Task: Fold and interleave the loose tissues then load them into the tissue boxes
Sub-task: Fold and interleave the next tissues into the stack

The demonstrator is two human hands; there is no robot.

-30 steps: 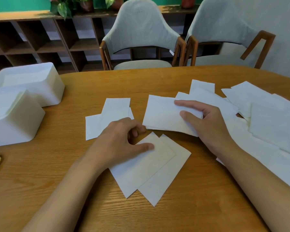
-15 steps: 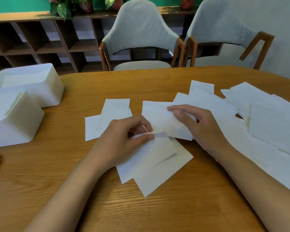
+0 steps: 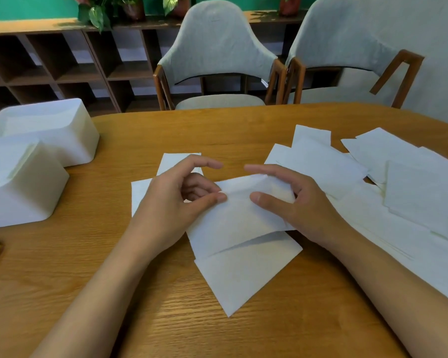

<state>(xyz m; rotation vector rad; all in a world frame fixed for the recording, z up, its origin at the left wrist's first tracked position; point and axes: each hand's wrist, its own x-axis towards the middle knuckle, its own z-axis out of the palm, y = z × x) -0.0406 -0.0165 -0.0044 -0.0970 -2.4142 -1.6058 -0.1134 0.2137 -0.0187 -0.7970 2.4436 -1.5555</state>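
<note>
Over wooden table (image 3: 243,125), left hand (image 3: 171,202) and right hand (image 3: 308,205) pinch a white, half-folded tissue (image 3: 238,218).

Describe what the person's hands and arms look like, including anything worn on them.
Both are bare. The left hand and right hand wear no gloves, and no rings show on the fingers in view. The left forearm and right forearm are uncovered to the picture's lower edge: no sleeves, watch or bracelet.

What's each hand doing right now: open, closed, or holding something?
Left hand: closed, pinching the left end of the folded tissue.
Right hand: closed, pinching the right end of the same tissue between thumb and fingers.
</note>
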